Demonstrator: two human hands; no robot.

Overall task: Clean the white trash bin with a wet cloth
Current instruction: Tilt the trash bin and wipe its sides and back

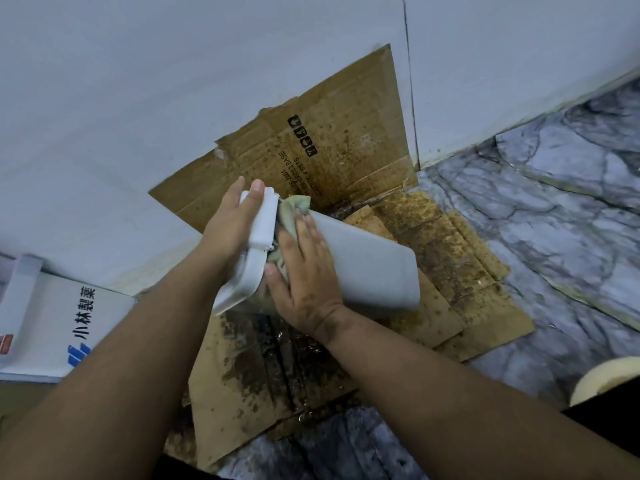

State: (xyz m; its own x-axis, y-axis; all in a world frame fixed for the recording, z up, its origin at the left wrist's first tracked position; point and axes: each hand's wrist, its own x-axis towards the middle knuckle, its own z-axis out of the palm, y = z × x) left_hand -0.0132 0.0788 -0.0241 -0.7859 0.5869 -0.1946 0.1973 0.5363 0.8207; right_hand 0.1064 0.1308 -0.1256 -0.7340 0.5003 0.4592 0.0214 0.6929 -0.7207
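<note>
The white trash bin (367, 265) lies tilted over stained cardboard (346, 143); the left hand (232, 223) grips its lid end, and the right hand (304, 271) presses a greenish cloth (292, 209) flat-fingered against its side. The bin's inside is hidden.

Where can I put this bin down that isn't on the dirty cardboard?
Bare marble floor lies right of the stained cardboard, below the white wall. The left is crowded: a white box sits against the wall.

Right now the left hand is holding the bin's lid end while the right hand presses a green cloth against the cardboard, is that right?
Not quite. In the head view the right hand presses the green cloth against the white trash bin, not the cardboard. The left hand does hold the lid end.
</note>
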